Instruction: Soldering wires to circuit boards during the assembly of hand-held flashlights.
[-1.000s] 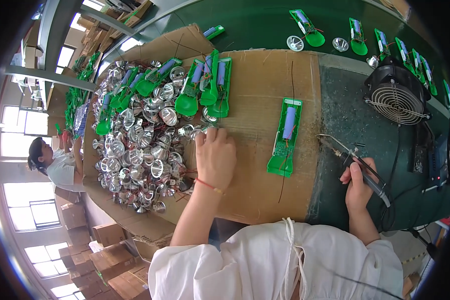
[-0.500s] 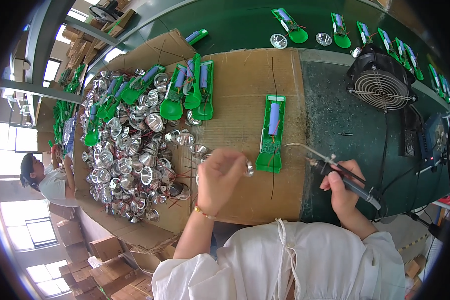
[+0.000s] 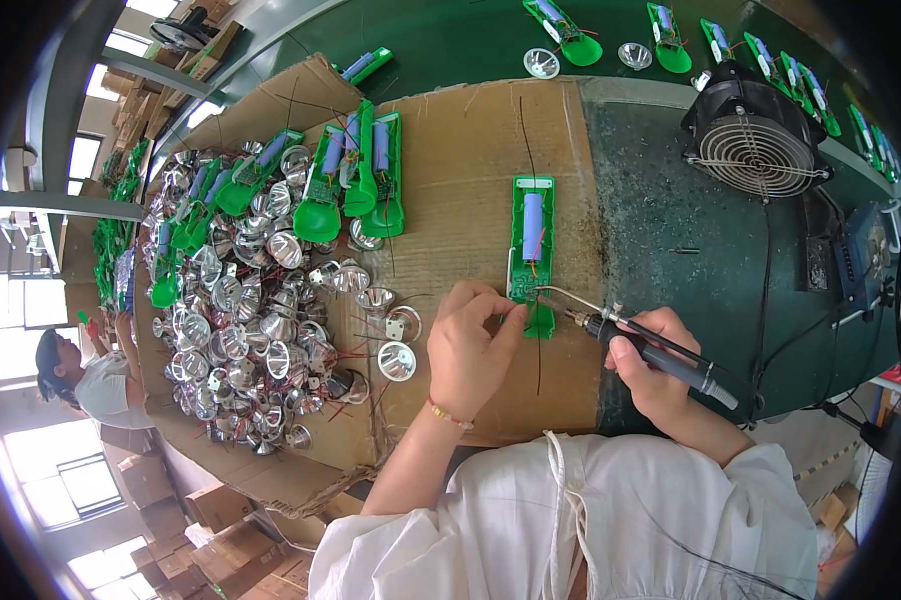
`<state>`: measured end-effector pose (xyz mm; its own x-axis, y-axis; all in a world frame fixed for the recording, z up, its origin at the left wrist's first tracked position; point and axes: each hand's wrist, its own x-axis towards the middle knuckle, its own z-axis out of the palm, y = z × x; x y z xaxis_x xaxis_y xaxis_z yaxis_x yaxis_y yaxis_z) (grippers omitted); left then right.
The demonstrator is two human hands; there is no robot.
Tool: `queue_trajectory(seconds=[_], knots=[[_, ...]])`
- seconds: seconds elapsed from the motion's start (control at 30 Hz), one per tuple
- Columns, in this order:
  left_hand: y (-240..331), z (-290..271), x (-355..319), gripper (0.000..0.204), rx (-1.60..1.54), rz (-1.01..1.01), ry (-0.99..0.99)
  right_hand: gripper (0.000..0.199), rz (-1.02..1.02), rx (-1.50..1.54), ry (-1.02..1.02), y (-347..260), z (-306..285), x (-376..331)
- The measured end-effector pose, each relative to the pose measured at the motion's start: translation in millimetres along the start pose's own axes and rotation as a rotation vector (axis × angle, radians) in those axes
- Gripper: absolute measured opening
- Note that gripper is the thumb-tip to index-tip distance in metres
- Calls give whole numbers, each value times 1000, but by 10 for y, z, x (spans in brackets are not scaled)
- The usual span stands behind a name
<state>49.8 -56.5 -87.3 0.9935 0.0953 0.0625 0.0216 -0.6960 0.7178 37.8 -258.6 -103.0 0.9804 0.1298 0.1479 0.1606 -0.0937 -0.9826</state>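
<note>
A green circuit-board piece with a blue battery cell (image 3: 532, 240) lies on the brown cardboard sheet (image 3: 471, 150). My left hand (image 3: 471, 345) pinches a small part with thin wires against the board's near end. My right hand (image 3: 661, 365) grips a black soldering iron (image 3: 661, 350), and its metal tip touches the board right beside my left fingertips. Three loose silver reflector cups (image 3: 396, 360) sit just left of my left hand.
A big heap of silver reflector cups (image 3: 241, 330) and green boards (image 3: 356, 180) covers the cardboard's left part. A black fan (image 3: 756, 135) stands at the right on the green table, with more green boards (image 3: 671, 30) behind it. Another person (image 3: 81, 375) sits far left.
My left hand left the reflector heap and came right to the green board. My right hand brought the soldering iron's tip onto the board's near end.
</note>
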Motion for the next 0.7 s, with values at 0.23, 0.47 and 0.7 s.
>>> queue_trajectory(seconds=[0.23, 0.47, 0.7], knots=[[6, -15, 47, 7, -80, -63, -28, 16, 94, 67, 9, -18, 5, -28], [-25, -29, 64, 10, -66, -48, -45, 20, 99, 129, 95, -68, -26, -41], [-3, -41, 68, 11, -98, -85, -74, 16, 70, 69, 27, -4, -14, -35]])
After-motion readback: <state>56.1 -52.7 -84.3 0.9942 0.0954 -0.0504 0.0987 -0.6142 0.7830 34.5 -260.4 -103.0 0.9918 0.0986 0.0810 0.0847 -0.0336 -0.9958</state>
